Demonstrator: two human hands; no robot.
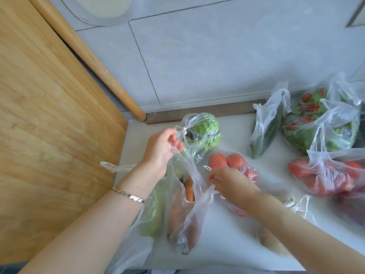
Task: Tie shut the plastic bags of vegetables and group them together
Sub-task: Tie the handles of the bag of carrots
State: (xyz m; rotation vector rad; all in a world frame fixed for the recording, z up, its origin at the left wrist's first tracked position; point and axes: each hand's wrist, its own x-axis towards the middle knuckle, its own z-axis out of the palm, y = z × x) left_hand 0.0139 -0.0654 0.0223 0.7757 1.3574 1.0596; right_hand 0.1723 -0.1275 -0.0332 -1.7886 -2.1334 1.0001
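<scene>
Two handles left to knot. On the counter (225,244), the carrot bag (183,214) lies front-centre, near the knotted cabbage bag (205,133). Left hand (158,151) pinches one handle; right hand (229,180) fingers seem curled on the other, blurred. Cross them low, cinch tight above the carrots.

Both arms are bare from the fingers (174,138) back to the elbows. The left hand (158,151) has a slim metal bracelet (128,194) round its wrist, well behind the fingers: flat, shiny chain links, pale gold to silver. The right hand (227,180) and its wrist are bare.
</scene>
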